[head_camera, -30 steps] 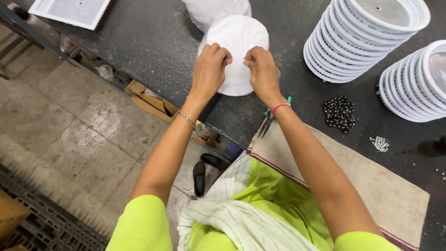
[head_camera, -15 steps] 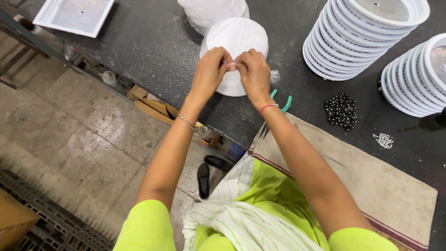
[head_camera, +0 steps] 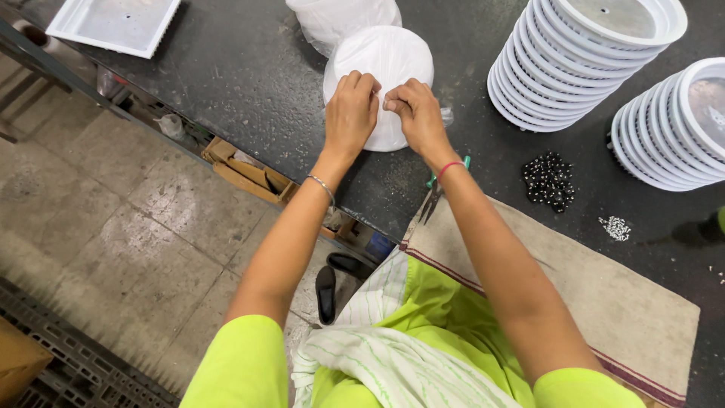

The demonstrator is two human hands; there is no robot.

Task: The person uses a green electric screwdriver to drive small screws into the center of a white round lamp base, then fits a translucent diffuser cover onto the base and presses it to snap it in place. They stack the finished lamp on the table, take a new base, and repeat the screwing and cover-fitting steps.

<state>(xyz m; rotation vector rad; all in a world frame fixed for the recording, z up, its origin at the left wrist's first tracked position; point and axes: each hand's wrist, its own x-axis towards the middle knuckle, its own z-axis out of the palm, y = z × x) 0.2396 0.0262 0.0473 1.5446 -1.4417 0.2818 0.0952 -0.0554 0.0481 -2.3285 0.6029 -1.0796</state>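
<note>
the dark tabletop runs across the top of the view, with the concrete floor below its near edge and a tan mat lying on it at the right. two leaning stacks of white round trays stand at the upper right, well apart from the hands, and a flat white square tray sits at the upper left. in the middle lies a white disc, round, so it has no long axis to speak of, and it lies straight ahead of both hands, its near edge under them; a bagged white bundle touches its far side. the left hand and the right hand meet over the disc's near half, both with fingers curled and pinched at something small between the fingertips, too small to make out; neither hand is clearly nearer, they rest about level. a pile of black beads lies right of the right forearm, a smaller scatter of pale bits beyond it, and green-handled scissors show just beside the right wrist.
</note>
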